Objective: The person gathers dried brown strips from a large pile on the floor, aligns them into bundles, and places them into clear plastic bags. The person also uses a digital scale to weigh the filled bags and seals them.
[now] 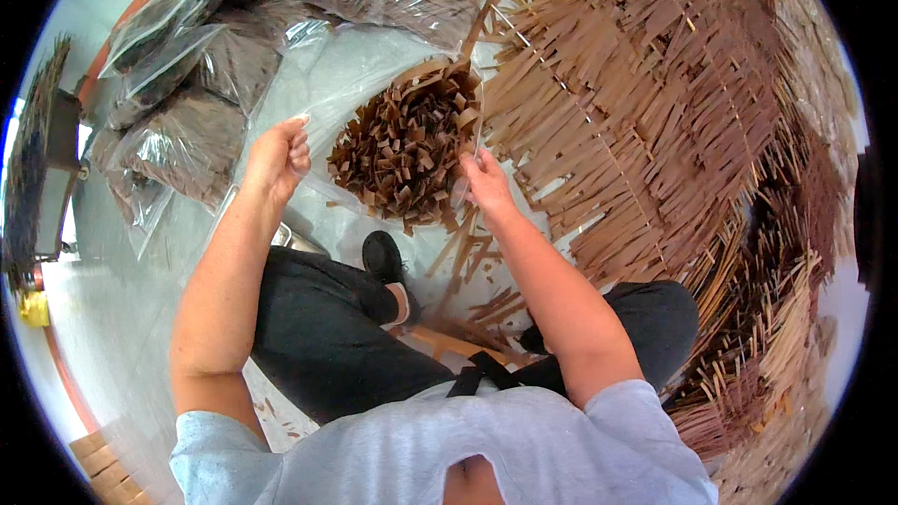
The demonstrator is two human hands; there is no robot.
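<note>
Both hands are raised before me, gripping a large clear plastic bag (337, 95) and pulling its mouth wide. My left hand (280, 154) is closed in a fist on the bag's left edge. On the opposite side my right hand (484, 179) pinches the other edge between thumb and fingers. Between them sits a rounded bundle of brown thatch-like strips (403, 147), with curled, folded ends facing up. Clear film shows to the left and right of the bundle; how far it goes underneath is hidden.
Filled plastic bags (189, 140) are heaped at the left and back. Brown thatch panels (631, 105) with thin rods cover the right. Several loose strips (470, 252) lie on the pale floor (140, 337). A dark bristly bundle (28, 168) stands far left.
</note>
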